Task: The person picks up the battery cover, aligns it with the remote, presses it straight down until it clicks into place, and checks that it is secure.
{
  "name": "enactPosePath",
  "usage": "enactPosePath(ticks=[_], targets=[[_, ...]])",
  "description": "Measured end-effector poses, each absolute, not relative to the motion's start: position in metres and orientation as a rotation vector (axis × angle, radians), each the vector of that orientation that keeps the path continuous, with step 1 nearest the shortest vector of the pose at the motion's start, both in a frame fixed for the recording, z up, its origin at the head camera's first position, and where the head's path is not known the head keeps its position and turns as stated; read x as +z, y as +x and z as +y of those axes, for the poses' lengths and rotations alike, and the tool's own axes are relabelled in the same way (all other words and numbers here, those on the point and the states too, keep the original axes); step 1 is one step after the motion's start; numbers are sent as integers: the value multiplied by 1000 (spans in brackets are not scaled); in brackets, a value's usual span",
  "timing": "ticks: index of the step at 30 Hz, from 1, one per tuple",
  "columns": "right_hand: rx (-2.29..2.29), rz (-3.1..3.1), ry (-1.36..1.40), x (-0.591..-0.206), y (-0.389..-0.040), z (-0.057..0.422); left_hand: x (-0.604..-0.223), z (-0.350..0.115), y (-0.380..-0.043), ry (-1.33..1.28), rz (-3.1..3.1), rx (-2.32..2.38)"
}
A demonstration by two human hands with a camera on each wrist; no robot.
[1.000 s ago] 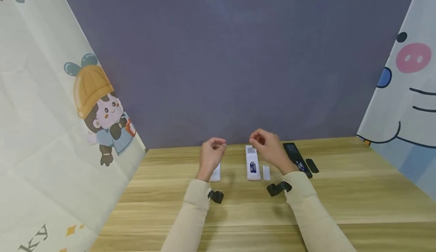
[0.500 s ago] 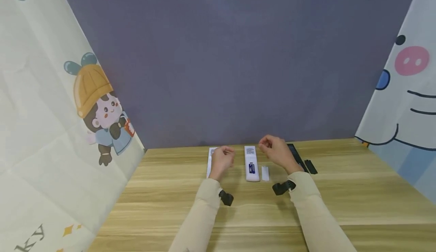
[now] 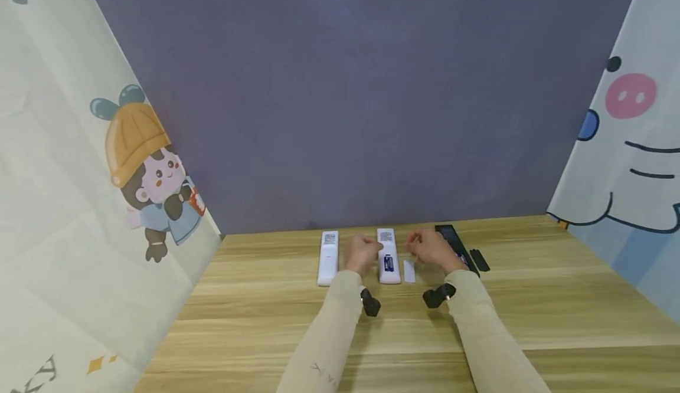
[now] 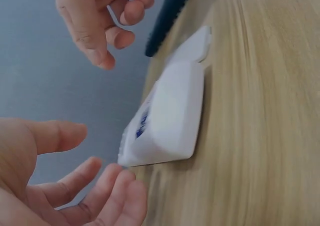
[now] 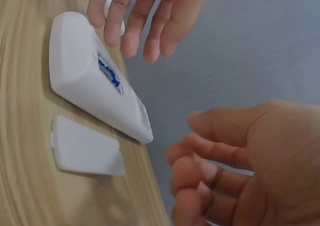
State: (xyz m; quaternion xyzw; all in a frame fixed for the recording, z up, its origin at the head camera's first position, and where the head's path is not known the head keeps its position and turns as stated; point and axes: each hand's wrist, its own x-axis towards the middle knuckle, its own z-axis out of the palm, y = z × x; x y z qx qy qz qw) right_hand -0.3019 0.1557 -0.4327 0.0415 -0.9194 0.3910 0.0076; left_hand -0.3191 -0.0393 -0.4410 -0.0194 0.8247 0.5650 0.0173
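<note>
The white remote (image 3: 388, 256) in the middle is laid face down on the wooden table (image 3: 531, 316), near the far edge by the grey backdrop (image 3: 361, 86). Its battery bay is seen uncovered, with a blue-labelled battery (image 3: 389, 262) seated inside; whether the bay is full cannot be told. The white battery cover (image 3: 409, 271) is laid flat on the table just beside the remote's right side, apart from it, so the closing of the bay is judged as not yet done.

The left hand (image 3: 362, 254) is held just left of the remote, fingers loosely curled and spread, nothing gripped; in the left wrist view the fingertips (image 4: 112, 186) are seen close to the remote's near end (image 4: 167, 118) without clear contact. The right hand (image 3: 431, 249) is held just right of the cover, above the table, fingers bent; whether something small is pinched between them cannot be told from the blurred right wrist view, where the cover (image 5: 85, 147) is seen well clear of the fingers (image 5: 210, 161).

Further out, a second white remote (image 3: 328, 249) is laid parallel at the left, its back seemingly closed. At the right a black remote (image 3: 455, 242) is laid with its bay open, and a black cover (image 3: 480, 260) beside it, so that one too is judged unfinished. Cartoon-printed cloths (image 3: 79, 204) are hung at both sides
</note>
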Motion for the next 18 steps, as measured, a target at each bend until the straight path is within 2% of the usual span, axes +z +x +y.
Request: enactPosePath(ticks=[9,18], targets=[[1152,-2983,214,-438,-313,163,-443,-18,-330,-98,2769,1536],[1095,-3094,153,-442,-328,171,-443,1,-342,-179,2901,1372]])
